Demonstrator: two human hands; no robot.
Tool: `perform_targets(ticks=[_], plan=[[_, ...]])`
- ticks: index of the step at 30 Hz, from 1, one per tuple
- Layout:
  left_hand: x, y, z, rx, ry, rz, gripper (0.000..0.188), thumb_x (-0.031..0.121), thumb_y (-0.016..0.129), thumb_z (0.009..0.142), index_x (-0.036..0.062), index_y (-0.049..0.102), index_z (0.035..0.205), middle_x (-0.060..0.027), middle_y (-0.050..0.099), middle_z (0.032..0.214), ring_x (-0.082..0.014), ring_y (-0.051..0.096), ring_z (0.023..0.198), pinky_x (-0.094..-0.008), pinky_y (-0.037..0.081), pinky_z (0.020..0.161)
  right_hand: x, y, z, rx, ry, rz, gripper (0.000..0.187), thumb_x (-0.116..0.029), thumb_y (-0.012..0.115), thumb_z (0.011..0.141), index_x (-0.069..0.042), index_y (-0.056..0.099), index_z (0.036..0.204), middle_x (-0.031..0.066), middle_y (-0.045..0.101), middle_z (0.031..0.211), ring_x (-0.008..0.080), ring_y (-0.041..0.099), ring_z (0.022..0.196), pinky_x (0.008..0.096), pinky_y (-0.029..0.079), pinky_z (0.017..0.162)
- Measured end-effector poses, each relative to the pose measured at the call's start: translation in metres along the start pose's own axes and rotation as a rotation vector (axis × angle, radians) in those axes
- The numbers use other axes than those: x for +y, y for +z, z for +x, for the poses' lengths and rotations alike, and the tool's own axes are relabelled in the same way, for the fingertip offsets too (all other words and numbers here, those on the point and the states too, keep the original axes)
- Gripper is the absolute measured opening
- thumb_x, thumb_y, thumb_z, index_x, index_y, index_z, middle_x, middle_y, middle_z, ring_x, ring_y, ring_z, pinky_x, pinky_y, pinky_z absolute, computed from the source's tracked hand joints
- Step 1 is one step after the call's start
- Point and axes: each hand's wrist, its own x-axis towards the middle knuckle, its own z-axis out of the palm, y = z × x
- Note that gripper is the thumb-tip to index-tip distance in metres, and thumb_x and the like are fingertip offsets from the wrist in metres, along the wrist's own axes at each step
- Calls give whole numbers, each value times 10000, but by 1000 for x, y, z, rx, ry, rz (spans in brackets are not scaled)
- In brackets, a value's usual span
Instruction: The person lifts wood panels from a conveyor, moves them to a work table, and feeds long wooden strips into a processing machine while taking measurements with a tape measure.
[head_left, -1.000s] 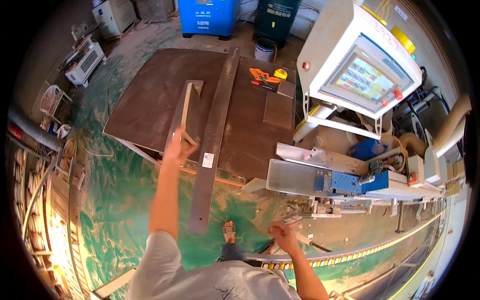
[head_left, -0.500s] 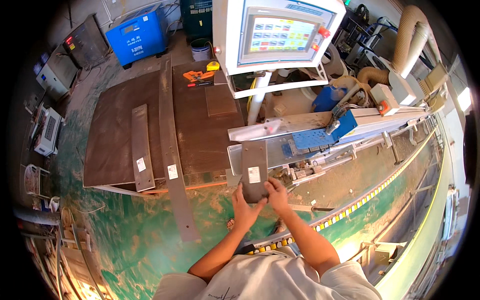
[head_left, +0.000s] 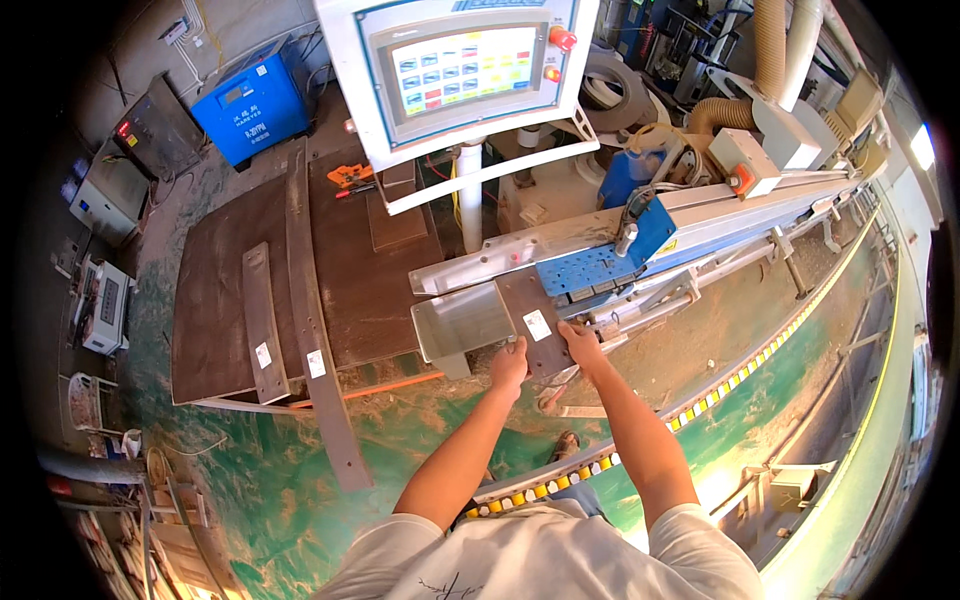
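A short grey-brown board [head_left: 527,292] with a white label is held between my two hands. Its far end lies over the shiny metal bed [head_left: 460,322] of a long machine, close to the blue perforated plate [head_left: 590,268]. My left hand [head_left: 508,366] is closed on the board's left edge near its close end. On the opposite edge, my right hand [head_left: 580,345] grips the board with its thumb on the top face. Fingers beneath the board are hidden.
A control screen [head_left: 465,70] on a white post stands beyond the bed. To the left, a brown-topped table [head_left: 220,300] carries a long labelled strip [head_left: 318,340], a shorter strip [head_left: 262,320] and an orange tool [head_left: 348,176]. A yellow-and-white roller rail [head_left: 690,408] curves along the right.
Both hands have carried the board farther right along the metal bed, toward the blue plate, and it is now turned slightly. The view has shifted as well.
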Motion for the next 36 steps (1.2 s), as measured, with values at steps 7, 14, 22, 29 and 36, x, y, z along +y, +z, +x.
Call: perform_targets(ticks=[7, 14, 22, 29, 36], plan=[[-14, 28, 20, 298, 78, 398, 471, 433, 504, 1045, 0, 654, 1153, -140, 681, 1010, -286, 673, 915, -436, 524, 751, 13, -9, 26, -122, 35, 104, 612, -523, 603, 963, 59, 709, 1117, 111, 726, 953, 190, 641, 835, 354, 506, 765], [8, 104, 13, 330, 56, 538, 474, 398, 466, 1061, -10, 648, 1219, -209, 658, 1179, -362, 616, 1042, -481, 459, 864, 6, -66, 43, 4, -143, -161, 568, -486, 590, 988, 68, 708, 1030, 50, 640, 695, 128, 560, 588, 325, 457, 548], [12, 220, 23, 335, 60, 523, 440, 368, 484, 1063, -16, 649, 1199, -172, 662, 1113, -313, 602, 954, -448, 450, 832, -12, -171, 70, 69, -193, -156, 613, -510, 539, 986, 71, 677, 847, 261, 619, 700, 373, 606, 652, 450, 475, 651], [-3, 264, 40, 320, -17, 411, 428, 383, 504, 1062, -7, 648, 1164, -107, 610, 1038, -208, 497, 892, -435, 422, 782, -12, -219, 91, 72, -212, -211, 602, -496, 556, 985, 83, 681, 877, 201, 622, 663, 255, 611, 622, 421, 479, 628], [-19, 298, 65, 317, 94, 396, 442, 376, 514, 1052, -39, 663, 1075, -151, 673, 961, -286, 588, 820, -460, 445, 752, -9, -257, 113, 63, -155, -132, 627, -536, 560, 960, 66, 698, 853, 261, 641, 702, 406, 623, 659, 461, 498, 670]])
